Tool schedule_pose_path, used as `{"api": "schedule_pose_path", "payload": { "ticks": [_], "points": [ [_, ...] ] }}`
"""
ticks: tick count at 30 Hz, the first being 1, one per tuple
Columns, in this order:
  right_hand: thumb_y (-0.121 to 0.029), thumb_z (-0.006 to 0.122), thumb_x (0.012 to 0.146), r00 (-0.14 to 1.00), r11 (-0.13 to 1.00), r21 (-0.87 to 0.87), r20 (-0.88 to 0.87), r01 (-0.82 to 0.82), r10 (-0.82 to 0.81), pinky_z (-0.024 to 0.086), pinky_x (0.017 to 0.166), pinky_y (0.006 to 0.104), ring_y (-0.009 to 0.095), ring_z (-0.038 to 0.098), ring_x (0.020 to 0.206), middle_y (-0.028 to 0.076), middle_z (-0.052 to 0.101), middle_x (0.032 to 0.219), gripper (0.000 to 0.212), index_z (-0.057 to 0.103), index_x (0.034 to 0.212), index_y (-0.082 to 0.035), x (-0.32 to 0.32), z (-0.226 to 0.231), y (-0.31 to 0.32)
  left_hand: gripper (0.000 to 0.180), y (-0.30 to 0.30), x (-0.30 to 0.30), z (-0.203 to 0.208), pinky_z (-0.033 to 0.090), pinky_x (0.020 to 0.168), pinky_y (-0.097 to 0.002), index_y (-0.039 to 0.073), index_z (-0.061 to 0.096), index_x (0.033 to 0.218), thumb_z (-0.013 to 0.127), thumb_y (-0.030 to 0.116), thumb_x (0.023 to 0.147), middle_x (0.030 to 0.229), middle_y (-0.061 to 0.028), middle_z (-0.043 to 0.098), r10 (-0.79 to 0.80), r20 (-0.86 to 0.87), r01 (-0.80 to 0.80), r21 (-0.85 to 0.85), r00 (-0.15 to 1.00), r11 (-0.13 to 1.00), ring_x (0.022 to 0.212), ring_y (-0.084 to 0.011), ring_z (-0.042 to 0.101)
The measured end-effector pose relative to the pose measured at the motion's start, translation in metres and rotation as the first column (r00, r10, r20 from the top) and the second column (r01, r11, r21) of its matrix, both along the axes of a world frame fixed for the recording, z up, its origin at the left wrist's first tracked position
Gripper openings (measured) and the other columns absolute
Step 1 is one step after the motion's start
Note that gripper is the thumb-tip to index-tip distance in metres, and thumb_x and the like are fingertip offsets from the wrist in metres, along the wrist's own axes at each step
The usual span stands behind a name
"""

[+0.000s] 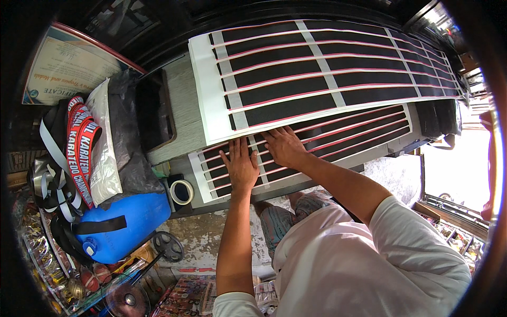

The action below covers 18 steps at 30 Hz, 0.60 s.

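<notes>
Both hands lie flat, fingers spread, holding nothing: left hand (240,170), right hand (285,148) on the lower striped sheet (338,142). Best to press evenly so it stays smooth.

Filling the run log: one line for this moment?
left hand: flat on lower striped sheet | right hand: flat on same sheet | upper striped sheet: overlapping

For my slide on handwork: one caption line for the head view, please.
Left hand and right hand press flat on a lower sheet of black strips, beneath a larger sheet.
</notes>
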State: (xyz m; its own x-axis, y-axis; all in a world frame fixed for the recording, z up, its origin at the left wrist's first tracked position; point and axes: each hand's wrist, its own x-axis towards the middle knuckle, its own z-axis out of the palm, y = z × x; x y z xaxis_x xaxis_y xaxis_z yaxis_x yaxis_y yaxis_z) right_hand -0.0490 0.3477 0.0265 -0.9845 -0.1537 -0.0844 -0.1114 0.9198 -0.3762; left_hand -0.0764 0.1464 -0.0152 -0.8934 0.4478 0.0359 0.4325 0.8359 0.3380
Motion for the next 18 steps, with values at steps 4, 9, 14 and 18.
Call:
{"api": "schedule_pose_path", "payload": {
  "ticks": [4,9,14,18],
  "points": [
    [-0.026,0.057,0.109,0.999,1.000,0.014,0.039,-0.011,0.010,0.027,0.133,0.0542,0.034,0.044,0.154,0.018,0.051,0.161,0.058,0.048,0.161,-0.002,-0.001,0.005,0.002,0.062,0.005,-0.003,0.000,0.010,0.130,-0.0750,0.005,0.037,0.169,0.046,0.034,0.115,0.178,-0.0154,0.031,-0.027,0.009,0.027,0.001,1.000,1.000,0.167,-0.0348,0.023],
    [-0.028,0.055,0.110,0.996,0.999,0.026,0.086,-0.020,0.017,0.026,0.133,0.0542,0.034,0.043,0.156,0.017,0.051,0.162,0.058,0.048,0.161,-0.003,-0.001,0.006,0.006,0.060,0.007,-0.005,0.011,0.012,0.130,-0.0744,0.003,0.040,0.167,0.046,0.030,0.114,0.176,-0.0185,0.034,-0.034,0.058,0.037,-0.041,0.998,0.998,0.166,-0.0362,0.026],
    [-0.027,0.057,0.107,0.998,0.999,0.042,0.053,-0.032,0.030,0.028,0.132,0.0539,0.034,0.044,0.154,0.017,0.053,0.161,0.059,0.049,0.161,-0.003,-0.005,0.007,0.005,0.048,0.007,-0.014,0.013,0.034,0.122,-0.0679,0.003,0.060,0.153,0.058,0.023,0.109,0.159,-0.0200,0.052,-0.035,-0.166,0.051,0.088,0.985,0.995,0.148,-0.0418,0.049],
    [-0.021,0.063,0.098,0.995,0.999,0.032,0.094,-0.023,0.020,0.029,0.131,0.0534,0.034,0.046,0.153,0.017,0.054,0.160,0.065,0.050,0.160,-0.003,-0.004,0.010,0.006,0.033,0.022,-0.024,0.020,0.047,0.109,-0.0606,0.008,0.075,0.130,0.070,0.014,0.098,0.138,-0.0192,0.064,-0.003,-0.193,0.039,0.185,0.981,0.982,0.129,-0.0437,0.061]
  ]
}}
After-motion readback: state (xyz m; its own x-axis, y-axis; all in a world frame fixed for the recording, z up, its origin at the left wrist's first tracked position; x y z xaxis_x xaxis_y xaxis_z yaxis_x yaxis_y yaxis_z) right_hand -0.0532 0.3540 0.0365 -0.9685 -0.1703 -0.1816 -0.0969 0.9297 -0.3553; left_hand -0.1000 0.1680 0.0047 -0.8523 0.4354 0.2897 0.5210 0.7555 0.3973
